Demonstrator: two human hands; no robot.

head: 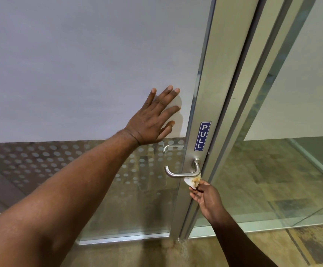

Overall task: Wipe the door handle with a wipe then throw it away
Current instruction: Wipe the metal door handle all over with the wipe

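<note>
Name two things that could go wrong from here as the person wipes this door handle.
The wipe is pinched only at the right hand's fingertips beneath the lever handle, so it may slip and drop. It already looks stained brown, so it may smear dirt. The left hand pressed flat could smudge the frosted glass.

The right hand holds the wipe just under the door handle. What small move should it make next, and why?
Probably lift the wipe onto the lever and slide it left along the door handle. The right hand holds it only at the bend; the left hand braces the glass.
</note>
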